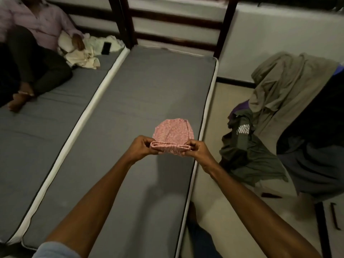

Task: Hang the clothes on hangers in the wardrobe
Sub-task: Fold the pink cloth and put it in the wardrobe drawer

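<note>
A small pink patterned garment [173, 132] hangs over the grey mattress [149, 86] in front of me, stretched out by its elastic waistband. My left hand [140, 148] pinches the left end of the waistband. My right hand [198, 150] pinches the right end. The rest of the cloth falls away from me, its far edge near the mattress surface. No hanger and no wardrobe show in this view.
A heap of clothes [275, 112], olive, khaki and dark, drapes over a chair at the right. A second mattress [37, 127] lies at the left with a seated person [37, 43], pale cloth [83, 53] and a phone [106, 48]. Dark bed frames [178, 15] stand behind.
</note>
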`<state>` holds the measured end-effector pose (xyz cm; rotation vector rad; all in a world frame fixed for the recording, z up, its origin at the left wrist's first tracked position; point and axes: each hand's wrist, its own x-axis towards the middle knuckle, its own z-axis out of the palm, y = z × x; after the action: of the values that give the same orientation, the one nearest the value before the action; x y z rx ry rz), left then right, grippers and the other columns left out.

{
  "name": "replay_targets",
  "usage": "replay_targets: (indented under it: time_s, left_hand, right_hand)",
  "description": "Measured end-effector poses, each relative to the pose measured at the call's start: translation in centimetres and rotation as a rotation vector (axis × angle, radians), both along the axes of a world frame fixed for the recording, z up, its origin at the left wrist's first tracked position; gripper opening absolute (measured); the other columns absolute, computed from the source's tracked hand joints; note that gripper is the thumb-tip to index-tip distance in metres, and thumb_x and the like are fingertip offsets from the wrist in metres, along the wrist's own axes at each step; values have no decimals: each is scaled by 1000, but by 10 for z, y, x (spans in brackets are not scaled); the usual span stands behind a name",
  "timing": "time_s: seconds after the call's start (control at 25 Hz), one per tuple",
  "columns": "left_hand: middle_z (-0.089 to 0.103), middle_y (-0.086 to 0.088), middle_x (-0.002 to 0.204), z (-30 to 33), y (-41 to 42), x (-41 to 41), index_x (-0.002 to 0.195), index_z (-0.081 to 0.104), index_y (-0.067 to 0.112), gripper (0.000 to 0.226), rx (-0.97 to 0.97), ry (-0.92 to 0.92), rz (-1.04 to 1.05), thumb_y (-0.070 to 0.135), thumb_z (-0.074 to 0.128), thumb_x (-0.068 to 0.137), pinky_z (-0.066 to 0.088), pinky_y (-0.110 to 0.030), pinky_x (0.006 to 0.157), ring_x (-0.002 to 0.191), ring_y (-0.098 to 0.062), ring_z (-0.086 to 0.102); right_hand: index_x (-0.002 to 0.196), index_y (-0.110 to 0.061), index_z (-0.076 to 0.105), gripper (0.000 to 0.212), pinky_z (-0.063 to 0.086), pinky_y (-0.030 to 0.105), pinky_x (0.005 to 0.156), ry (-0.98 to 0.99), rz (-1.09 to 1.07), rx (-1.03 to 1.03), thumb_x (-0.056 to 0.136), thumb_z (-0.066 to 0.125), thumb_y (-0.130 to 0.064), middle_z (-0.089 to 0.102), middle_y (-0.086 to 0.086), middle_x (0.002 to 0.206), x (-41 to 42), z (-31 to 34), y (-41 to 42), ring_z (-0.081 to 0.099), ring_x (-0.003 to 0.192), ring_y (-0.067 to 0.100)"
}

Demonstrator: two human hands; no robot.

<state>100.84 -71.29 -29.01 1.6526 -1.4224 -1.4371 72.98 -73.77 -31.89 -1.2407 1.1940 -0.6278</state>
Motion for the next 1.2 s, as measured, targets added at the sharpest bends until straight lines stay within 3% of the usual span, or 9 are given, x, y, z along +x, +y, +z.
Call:
replay_targets:
  time_s: [0.2,0.32,0.4,0.56,0.68,0.76,0.96,1.08,1.2]
  left_hand:
    - [80,-2,85,-141,108,34,87,84,20,31,164,-66,-114,28,95,59,60,-48,79,81,-18,74]
    - [79,6,82,-214,171,47,85,84,24,25,232,-105,-195,24,96,63,61,-38,73,81,-15,76]
    - [79,9,81,-248,207,54,83,83,25,23,306,-100,-248,15,95,65,58,-28,71,78,-7,74]
    - [80,8,91,-288,237,69,93,84,23,31,446,-74,-312,14,92,65,58,-33,83,91,-14,75]
    - [80,9,97,-293,209,69,100,83,22,35,430,-61,-262,16,93,68,57,-28,86,94,-14,75]
    - [79,7,96,-291,176,65,100,82,21,35,387,-86,-228,20,93,67,56,-28,84,93,-16,74]
    - [77,-2,106,-304,59,60,115,76,18,58,173,-102,-31,43,87,63,57,-46,93,99,-24,72]
    - [69,-1,128,-327,-5,50,135,61,18,66,57,-112,99,33,86,76,52,-40,105,114,-16,66]
    - [52,-6,149,-370,-23,46,150,44,13,85,116,-240,181,32,88,79,41,-35,110,132,-19,51]
  right_hand:
    - [83,-14,69,26,48,32,71,76,-18,215,65,85,-4,67,-1,78,26,-151,132,61,75,12]
    - [79,-24,70,26,46,29,70,127,-2,333,62,88,-15,68,-5,77,37,-228,203,60,74,10]
    - [79,-21,70,27,46,28,72,175,17,396,65,88,-6,68,-2,77,47,-256,242,60,74,10]
    - [80,-15,69,29,47,26,69,199,41,531,69,79,9,69,-2,78,55,-276,284,61,75,12]
    - [84,-17,70,27,48,27,70,192,14,511,66,81,0,70,-2,80,53,-279,262,63,76,13]
    - [92,-6,70,27,50,25,70,173,-47,447,67,79,-1,68,3,82,50,-273,222,62,76,13]
    - [106,5,66,22,52,25,75,114,-160,312,85,74,7,69,5,94,54,-272,85,66,81,8]
    - [131,-11,56,44,56,27,86,74,-292,327,92,76,-13,69,2,116,52,-308,8,69,101,12]
    - [128,-16,58,39,57,36,88,351,-457,300,90,66,-15,68,5,115,40,-356,-17,68,107,25]
